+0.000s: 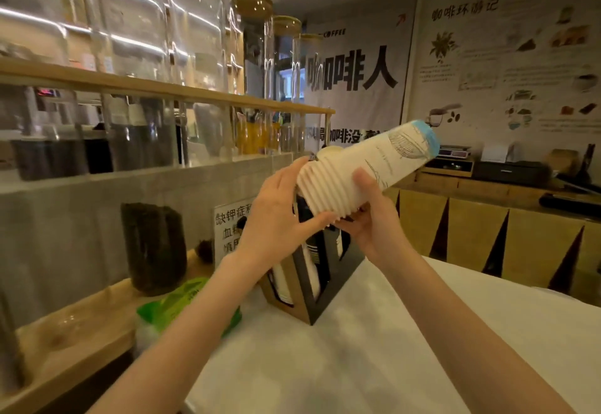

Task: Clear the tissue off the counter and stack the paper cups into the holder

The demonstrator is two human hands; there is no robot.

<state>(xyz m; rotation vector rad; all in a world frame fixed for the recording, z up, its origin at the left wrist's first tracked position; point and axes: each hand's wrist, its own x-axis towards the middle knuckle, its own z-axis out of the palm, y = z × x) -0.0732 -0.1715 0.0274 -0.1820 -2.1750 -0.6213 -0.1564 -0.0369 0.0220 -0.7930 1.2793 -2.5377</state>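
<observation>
Step in hand: I judge I'm lining up a nested stack of paper cups [367, 169] to feed into the cup holder [320, 280]; no loose tissue shows on the white counter [357, 348].
Where the cups are: held in the air, tilted, rim end low and just above the holder's top, blue-banded base end pointing up and to the right.
Left hand [283, 208]: fingers spread and cupped around the rim end from the left and below, grasping the stack.
Right hand [370, 212]: thumb laid over the ribbed rims, fingers curled underneath, also grasping the stack.
Holder: a black and cardboard box near the counter's left side, with other cups already standing inside.
Doing it well: I'd swing the stack upright first, centre it over a free slot, then lower it straight so the rims don't catch the cut-out edges.
Edges: the holder's rim is directly under my knuckles; a sign stand [231, 231] sits just behind it, a green packet [182, 303] near its left.
Open room: the counter to the right and front is bare, so I'd bring my elbows out that way.
</observation>
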